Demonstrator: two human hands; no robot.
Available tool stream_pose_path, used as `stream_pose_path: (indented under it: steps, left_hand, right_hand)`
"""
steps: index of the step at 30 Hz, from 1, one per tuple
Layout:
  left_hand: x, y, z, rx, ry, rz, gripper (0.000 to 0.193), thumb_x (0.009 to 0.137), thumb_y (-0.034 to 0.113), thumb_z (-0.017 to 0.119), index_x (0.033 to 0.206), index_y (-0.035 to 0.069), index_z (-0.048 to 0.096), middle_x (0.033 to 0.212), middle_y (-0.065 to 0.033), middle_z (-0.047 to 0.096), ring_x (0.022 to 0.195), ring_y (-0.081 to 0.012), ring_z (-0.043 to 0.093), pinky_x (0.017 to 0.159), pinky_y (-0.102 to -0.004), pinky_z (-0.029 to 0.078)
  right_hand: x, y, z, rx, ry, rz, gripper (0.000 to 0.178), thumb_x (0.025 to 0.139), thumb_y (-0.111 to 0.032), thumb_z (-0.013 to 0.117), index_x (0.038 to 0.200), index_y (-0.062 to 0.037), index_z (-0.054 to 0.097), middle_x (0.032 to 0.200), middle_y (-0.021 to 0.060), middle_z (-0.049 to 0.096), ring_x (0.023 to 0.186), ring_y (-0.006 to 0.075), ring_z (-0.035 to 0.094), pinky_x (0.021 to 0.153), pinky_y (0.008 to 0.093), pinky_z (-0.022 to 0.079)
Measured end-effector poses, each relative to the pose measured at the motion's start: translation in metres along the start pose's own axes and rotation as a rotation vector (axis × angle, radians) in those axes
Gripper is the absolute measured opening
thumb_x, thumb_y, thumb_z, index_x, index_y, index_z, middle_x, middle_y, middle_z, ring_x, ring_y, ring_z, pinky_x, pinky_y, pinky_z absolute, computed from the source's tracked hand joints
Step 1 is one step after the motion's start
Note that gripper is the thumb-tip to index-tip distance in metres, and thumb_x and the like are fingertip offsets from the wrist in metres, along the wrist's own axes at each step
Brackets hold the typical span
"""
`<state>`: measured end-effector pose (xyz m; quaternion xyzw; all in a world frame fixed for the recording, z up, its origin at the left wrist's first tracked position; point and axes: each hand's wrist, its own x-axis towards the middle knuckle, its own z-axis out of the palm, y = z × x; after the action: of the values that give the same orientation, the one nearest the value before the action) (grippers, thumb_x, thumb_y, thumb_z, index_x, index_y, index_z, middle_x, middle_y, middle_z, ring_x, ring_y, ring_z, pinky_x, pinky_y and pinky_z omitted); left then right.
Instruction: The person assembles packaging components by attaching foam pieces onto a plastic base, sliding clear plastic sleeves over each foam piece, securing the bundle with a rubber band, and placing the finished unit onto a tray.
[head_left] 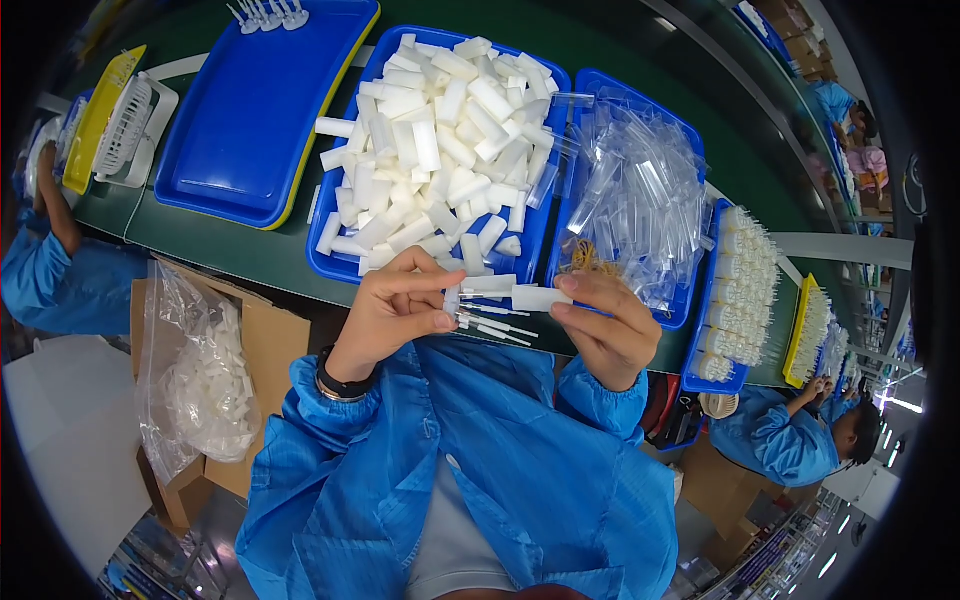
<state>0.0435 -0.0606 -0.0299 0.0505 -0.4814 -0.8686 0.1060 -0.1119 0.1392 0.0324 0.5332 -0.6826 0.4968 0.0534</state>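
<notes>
My left hand [395, 308] pinches the base of a white pronged part [453, 300], whose several thin prongs point to the right. One white block [488, 284] sits along its upper prong. Between the thumb and fingers of my right hand [612, 328] is another white foam-like block [538, 298], held level at the prong tips; whether it touches them I cannot tell. Just beyond my hands, a blue tray [326, 264] carries a heap of similar white blocks [455, 140].
Right of the heap, a blue tray [672, 320] contains clear plastic sleeves [640, 190] and yellowish bands [590, 257]. Farther right stands a tray of white pronged parts [735, 290]. At left are a blue tray [240, 130] and a carton [275, 350] with a plastic bag [200, 380]. Co-workers sit both sides.
</notes>
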Motion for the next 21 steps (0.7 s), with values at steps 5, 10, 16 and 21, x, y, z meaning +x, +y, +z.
stream_pose_path:
  steps: [5, 10, 16, 21]
  left_hand:
    - [0.001, 0.002, 0.007, -0.026, 0.02, 0.019, 0.045, 0.075, -0.014, 0.069, 0.117, -0.002, 0.063, 0.105, -0.0057, 0.05, 0.091, -0.015, 0.064, 0.076, -0.0203, 0.054]
    - [0.003, 0.005, 0.017, 0.103, -0.025, -0.009, 0.045, 0.072, -0.014, 0.071, 0.115, -0.002, 0.064, 0.107, -0.0084, 0.051, 0.09, -0.0175, 0.065, 0.079, -0.0216, 0.056]
    - [0.003, 0.005, 0.016, 0.091, -0.069, 0.018, 0.044, 0.071, -0.015, 0.071, 0.113, -0.002, 0.065, 0.108, -0.0088, 0.051, 0.091, -0.0187, 0.066, 0.08, -0.0233, 0.056]
    - [0.002, 0.006, 0.011, -0.052, -0.061, 0.08, 0.041, 0.08, -0.001, 0.069, 0.12, -0.001, 0.059, 0.108, -0.01, 0.051, 0.091, -0.021, 0.066, 0.076, -0.0255, 0.058]
  right_hand:
    - [0.001, 0.0, 0.001, 0.063, -0.047, -0.011, 0.022, 0.067, -0.002, 0.077, 0.088, -0.002, 0.072, 0.094, 0.0127, 0.069, 0.086, 0.0263, 0.068, 0.075, 0.0367, 0.056]
    - [0.008, -0.003, 0.008, -0.018, -0.124, 0.015, 0.023, 0.066, -0.01, 0.08, 0.088, -0.006, 0.073, 0.093, 0.0055, 0.07, 0.089, 0.0229, 0.066, 0.073, 0.0352, 0.049]
    - [0.01, 0.004, 0.009, 0.034, -0.165, -0.047, 0.026, 0.065, -0.018, 0.081, 0.088, -0.0082, 0.074, 0.091, 0.0008, 0.071, 0.095, 0.0214, 0.063, 0.077, 0.0352, 0.043]
    - [0.006, 0.016, 0.014, 0.287, -0.117, 0.077, 0.022, 0.073, -0.017, 0.076, 0.092, -0.0074, 0.073, 0.093, 0.0045, 0.07, 0.095, 0.0242, 0.061, 0.08, 0.0367, 0.043]
